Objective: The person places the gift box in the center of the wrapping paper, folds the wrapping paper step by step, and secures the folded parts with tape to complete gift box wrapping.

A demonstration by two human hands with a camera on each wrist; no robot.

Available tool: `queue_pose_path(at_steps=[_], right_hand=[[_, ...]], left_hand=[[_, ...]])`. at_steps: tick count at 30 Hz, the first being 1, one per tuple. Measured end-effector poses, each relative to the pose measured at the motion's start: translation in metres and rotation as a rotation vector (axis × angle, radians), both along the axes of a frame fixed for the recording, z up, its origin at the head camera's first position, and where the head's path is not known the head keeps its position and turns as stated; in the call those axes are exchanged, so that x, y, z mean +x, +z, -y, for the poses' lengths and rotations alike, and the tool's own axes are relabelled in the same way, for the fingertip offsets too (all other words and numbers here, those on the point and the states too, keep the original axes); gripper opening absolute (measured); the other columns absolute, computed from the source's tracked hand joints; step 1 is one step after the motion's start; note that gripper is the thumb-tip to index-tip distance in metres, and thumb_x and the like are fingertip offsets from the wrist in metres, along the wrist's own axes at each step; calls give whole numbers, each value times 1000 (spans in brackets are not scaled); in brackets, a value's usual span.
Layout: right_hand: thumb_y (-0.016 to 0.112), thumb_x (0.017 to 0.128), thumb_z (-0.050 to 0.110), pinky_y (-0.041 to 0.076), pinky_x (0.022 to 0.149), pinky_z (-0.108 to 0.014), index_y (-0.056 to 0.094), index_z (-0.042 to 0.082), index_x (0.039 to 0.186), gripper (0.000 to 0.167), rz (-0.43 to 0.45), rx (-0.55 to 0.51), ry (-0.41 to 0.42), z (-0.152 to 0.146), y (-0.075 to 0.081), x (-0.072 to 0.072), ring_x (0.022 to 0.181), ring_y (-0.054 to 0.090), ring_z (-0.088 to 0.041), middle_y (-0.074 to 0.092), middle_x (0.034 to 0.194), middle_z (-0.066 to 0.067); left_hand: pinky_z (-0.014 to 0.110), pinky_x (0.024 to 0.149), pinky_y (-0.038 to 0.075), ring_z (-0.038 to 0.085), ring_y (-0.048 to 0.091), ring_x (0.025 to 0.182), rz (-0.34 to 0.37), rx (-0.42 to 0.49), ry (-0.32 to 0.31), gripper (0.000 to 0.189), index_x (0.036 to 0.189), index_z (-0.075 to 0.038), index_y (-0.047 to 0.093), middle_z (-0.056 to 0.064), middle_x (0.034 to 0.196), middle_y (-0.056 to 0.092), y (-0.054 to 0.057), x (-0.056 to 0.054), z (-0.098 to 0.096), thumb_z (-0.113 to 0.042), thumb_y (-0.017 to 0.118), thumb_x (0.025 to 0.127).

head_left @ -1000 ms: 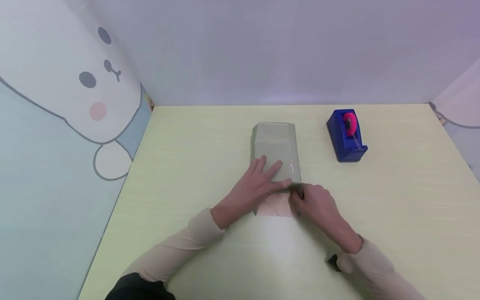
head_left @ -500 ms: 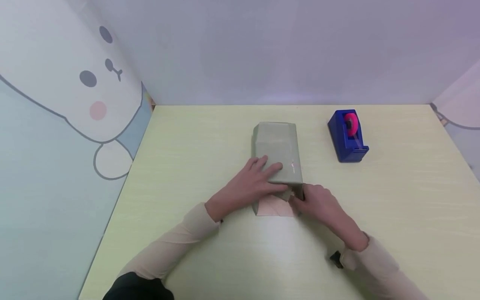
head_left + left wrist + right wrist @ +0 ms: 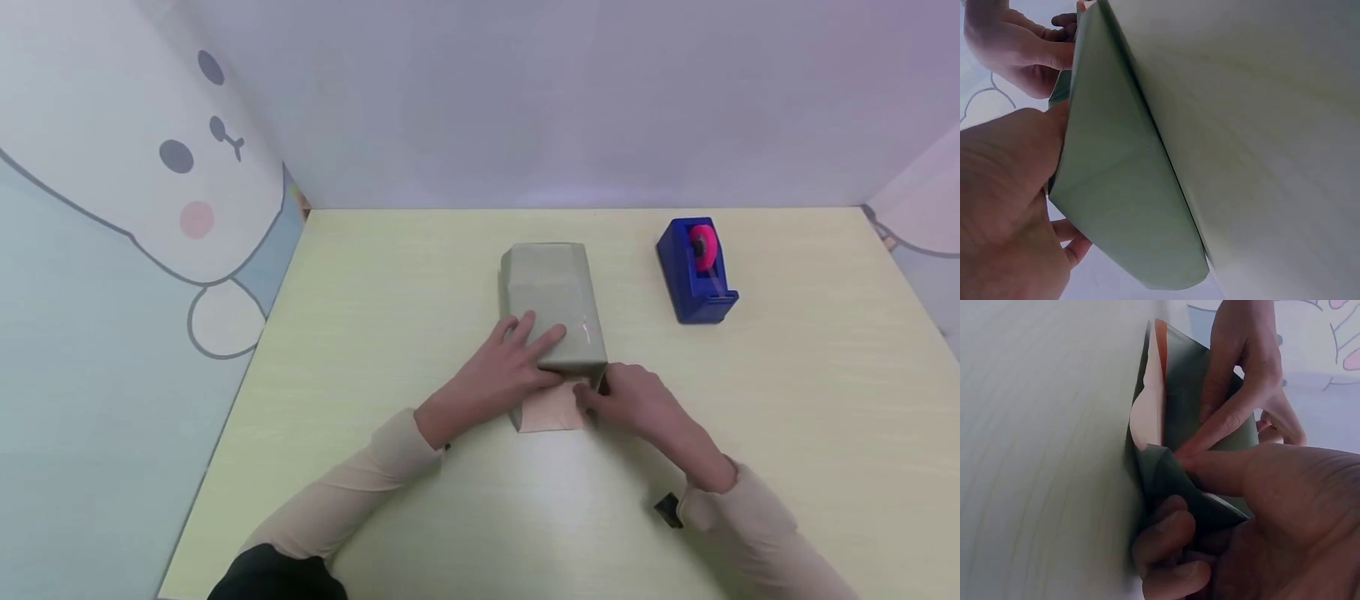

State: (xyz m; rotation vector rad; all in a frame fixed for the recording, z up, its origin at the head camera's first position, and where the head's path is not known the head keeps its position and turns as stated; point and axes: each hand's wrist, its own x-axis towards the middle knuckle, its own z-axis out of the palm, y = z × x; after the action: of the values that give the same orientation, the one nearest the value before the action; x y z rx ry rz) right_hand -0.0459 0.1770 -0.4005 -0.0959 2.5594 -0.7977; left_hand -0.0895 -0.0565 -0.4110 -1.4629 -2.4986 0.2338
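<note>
A box-shaped parcel in grey-green wrapping paper lies on the table, its near end partly folded. Toward the person a flap extends flat, showing its pale pink inner side. My left hand rests spread across the parcel's top, thumb reaching down at the near end. At the near right corner my right hand pinches the paper; in the right wrist view its thumb presses a creased green fold above curled fingers. The left wrist view shows the parcel's smooth side along the tabletop.
A blue tape dispenser with a pink roll stands at the back right of the pale wooden table. Behind the table rises a plain wall. A cartoon-printed panel borders the left side.
The left thumb has moved down and left along the near end, and more of the pink flap shows. The right hand keeps its pinch at the corner, and the parcel has turned slightly.
</note>
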Motion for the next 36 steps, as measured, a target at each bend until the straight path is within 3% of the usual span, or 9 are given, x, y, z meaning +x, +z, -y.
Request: queue_pose_path(at_steps=[1,4,9,15,18,24,31,36], right_hand=[[61,101,35,31,51,-28,56,7,84,32,-15,20,-7,1,0,0,55,41,-14,40,61,2],[59,101,31,33,49,-29,55,7,84,29,-52,65,-42,2,1,1,54,42,-16,44,63,-1],[59,102,37,39,48,-34,59,3,105,34,-121,111,-93,3,0,0,59,52,-23,57,73,-10],[62,100,36,39,46,-34,64,9,96,27,-213,123,-103,8,-8,-3,57,52,-23,59,69,-9],[60,100,35,37,45,-32,61,9,88,29,-205,111,-118,9,-10,-3,55,49,-20,54,65,-7],[58,98,27,32,46,-28,51,11,71,32,-98,65,-138,7,-9,9,52,41,-15,46,59,-1],[60,99,25,31,47,-28,48,12,67,35,-117,97,-117,10,-7,27,52,40,-15,42,58,1],[57,103,31,31,47,-29,49,13,69,39,-110,72,-111,10,-4,28,52,40,-14,42,59,1]], left_hand=[[53,108,43,45,44,138,1,4,3,41,127,-50,67,7,156,40,0,0,0,-20,69,100],[54,110,42,46,41,142,14,21,14,38,124,-48,70,6,157,39,-1,2,0,-19,70,100],[55,112,40,47,38,145,9,25,53,42,127,-47,69,7,158,37,-3,5,-4,-16,70,99],[58,114,40,50,38,146,-28,-12,96,53,137,-49,63,10,159,37,-1,7,-7,-14,71,98],[57,114,41,49,39,146,-41,-12,117,53,135,-50,63,9,159,37,1,6,-8,-14,72,97],[56,112,42,49,39,146,-37,-7,137,50,131,-51,66,10,158,36,0,6,-8,-16,73,96],[56,112,42,47,38,146,-27,11,151,49,125,-52,68,8,157,35,0,7,-10,-15,74,95],[59,111,42,48,40,144,-26,41,145,48,123,-52,69,9,155,37,-4,8,-14,-16,77,93]])
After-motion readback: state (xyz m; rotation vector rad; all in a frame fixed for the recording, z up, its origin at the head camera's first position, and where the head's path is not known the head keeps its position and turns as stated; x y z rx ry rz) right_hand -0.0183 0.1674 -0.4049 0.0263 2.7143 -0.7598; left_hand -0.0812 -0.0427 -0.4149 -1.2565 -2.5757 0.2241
